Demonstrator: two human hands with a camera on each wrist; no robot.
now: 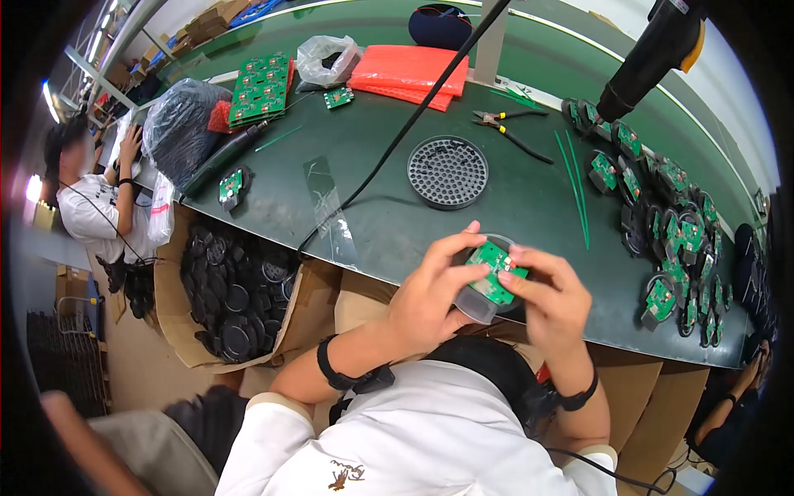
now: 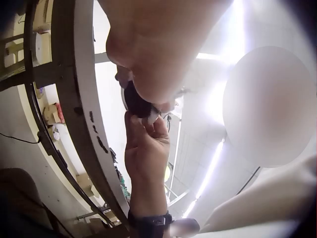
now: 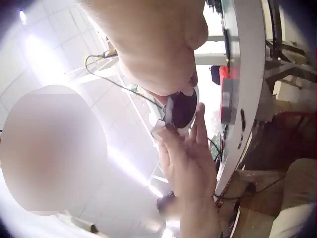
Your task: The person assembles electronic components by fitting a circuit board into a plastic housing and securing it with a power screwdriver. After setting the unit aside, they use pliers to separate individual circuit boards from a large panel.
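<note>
A green circuit board [image 1: 491, 285] lies in a round dark housing [image 1: 477, 307], held over the table's front edge. My left hand [image 1: 430, 289] grips the housing from the left, its fingers at the board's edge. From the other side my right hand [image 1: 552, 298] holds it, thumb and fingers on the board. The left wrist view shows the housing's dark underside [image 2: 137, 100] between the left hand [image 2: 158, 44] and the right hand [image 2: 147, 158]. In the right wrist view the underside [image 3: 184, 109] sits between the right hand [image 3: 148, 44] and the left hand [image 3: 190, 163].
Beyond the hands lie a round perforated black part [image 1: 447, 172] and pliers [image 1: 513, 132]. Many housings with boards [image 1: 674, 236] crowd the right side under a hanging power tool [image 1: 645, 66]. A box of black parts [image 1: 236, 298] stands below left; a cable [image 1: 397, 136] crosses the table [image 1: 372, 240].
</note>
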